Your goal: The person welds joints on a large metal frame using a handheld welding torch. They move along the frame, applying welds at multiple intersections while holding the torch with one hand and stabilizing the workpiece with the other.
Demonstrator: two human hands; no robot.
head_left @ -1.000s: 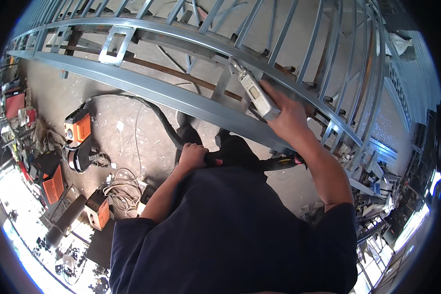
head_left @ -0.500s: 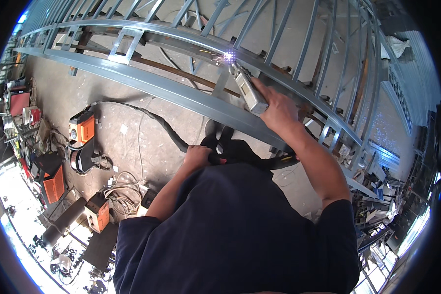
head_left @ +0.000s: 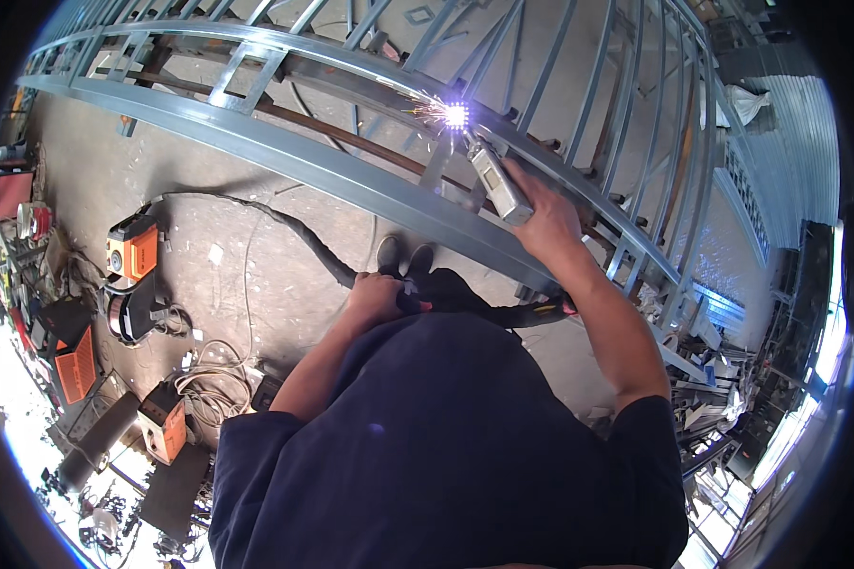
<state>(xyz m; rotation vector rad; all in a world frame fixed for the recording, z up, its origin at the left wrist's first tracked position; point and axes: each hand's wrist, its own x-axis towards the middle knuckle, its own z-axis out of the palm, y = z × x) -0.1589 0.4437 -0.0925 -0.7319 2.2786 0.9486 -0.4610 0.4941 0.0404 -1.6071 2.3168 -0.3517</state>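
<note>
"Where's the torch (head_left: 499, 185)?"
"Gripped in the right hand (head_left: 547, 212), across the near edge of the frame (head_left: 285, 152); its tip meets a bright flash (head_left: 456, 116) at the inner rail (head_left: 370, 73), sparks (head_left: 428, 108) flying left."
"And the left hand (head_left: 374, 295)?"
"Closed around the cable (head_left: 299, 227), short of that edge."

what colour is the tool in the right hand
The tool is silvery grey, best in head view.

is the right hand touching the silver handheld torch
Touching: the head view shows the right hand closed against the side of the silver torch, with no gap between.
</note>
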